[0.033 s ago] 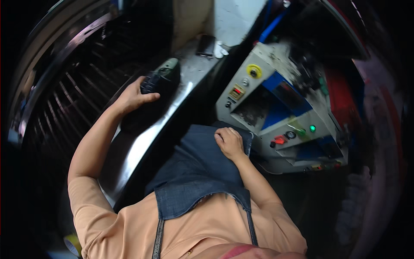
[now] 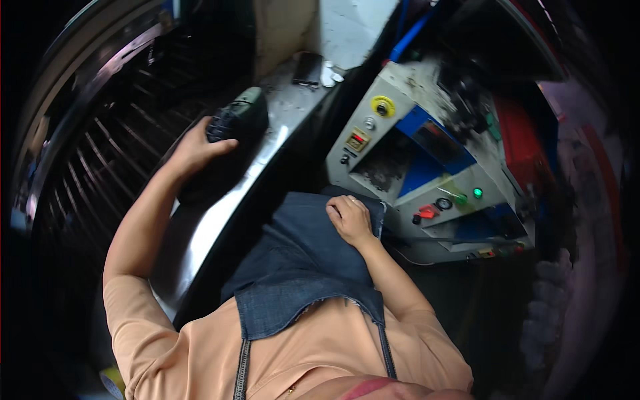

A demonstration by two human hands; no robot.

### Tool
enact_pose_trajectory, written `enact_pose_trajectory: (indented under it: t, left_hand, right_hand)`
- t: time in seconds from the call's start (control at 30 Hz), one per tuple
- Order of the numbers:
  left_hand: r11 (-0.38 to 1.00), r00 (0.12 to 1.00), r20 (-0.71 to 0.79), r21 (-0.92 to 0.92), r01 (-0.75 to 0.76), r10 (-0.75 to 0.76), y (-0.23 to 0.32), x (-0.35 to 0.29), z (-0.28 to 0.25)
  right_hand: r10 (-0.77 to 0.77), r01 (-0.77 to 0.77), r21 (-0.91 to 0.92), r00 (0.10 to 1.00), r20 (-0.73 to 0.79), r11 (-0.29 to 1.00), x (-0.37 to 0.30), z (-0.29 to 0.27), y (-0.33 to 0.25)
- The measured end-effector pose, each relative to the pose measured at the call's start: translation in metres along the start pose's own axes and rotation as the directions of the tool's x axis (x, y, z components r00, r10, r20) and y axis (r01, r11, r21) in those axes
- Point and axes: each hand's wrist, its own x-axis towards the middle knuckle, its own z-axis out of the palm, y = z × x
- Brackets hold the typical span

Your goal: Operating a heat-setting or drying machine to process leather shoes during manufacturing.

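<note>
While the grey machine (image 2: 357, 143) stood on the R w/ an open recess (image 2: 385, 170) by its blue panel (image 2: 437, 137), the recess's contents were too dim & blurred to tell. L hand (image 2: 200, 143) was out fwd & left, elbow bent, gripping a dark shoe-like piece (image 2: 233, 120) btwn thumb & fingers; piece was by the metal ledge (image 2: 250, 177), its grey-green end pointing away, couldn't tell if it touched the ledge. R hand (image 2: 350, 217) lay on the blue apron (image 2: 310, 237), back up, fingers loosely curled; couldn't tell if anything was under the palm. Dark flat slab (image 2: 308, 69) & small white item (image 2: 330, 75) sat together further up the ledge
</note>
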Motion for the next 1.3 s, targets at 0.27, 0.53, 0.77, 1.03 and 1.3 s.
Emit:
enact_pose_trajectory:
  t: [0.27,0.53,0.77,1.03,1.3]
  left_hand:
    - [0.958,0.971,-0.194,0.275,-0.085,0.142,0.025,-0.025,0.024]
    - [0.892,0.96,-0.271,0.449,0.058,0.074,0.052,-0.031,0.04]
    - [0.873,0.947,-0.319,0.469,0.132,0.028,0.05,-0.037,0.043]
    - [0.878,0.95,-0.313,0.461,0.133,0.02,0.05,-0.032,0.043]
    - [0.812,0.722,-0.467,0.539,-0.226,0.511,0.029,-0.029,0.039]
  right_hand:
    - [0.074,0.063,0.252,0.864,-0.497,0.966,0.046,-0.18,0.017]
    - [0.433,-0.593,-0.292,0.774,-0.461,0.75,0.163,-0.334,0.208]
    - [0.719,-0.785,-0.127,0.61,-0.333,0.607,0.222,-0.31,0.227]
    - [0.724,-0.143,0.847,0.602,-0.336,0.512,0.157,-0.345,0.25]
    - [0.557,0.175,0.937,0.766,-0.323,0.303,0.062,-0.331,0.137]
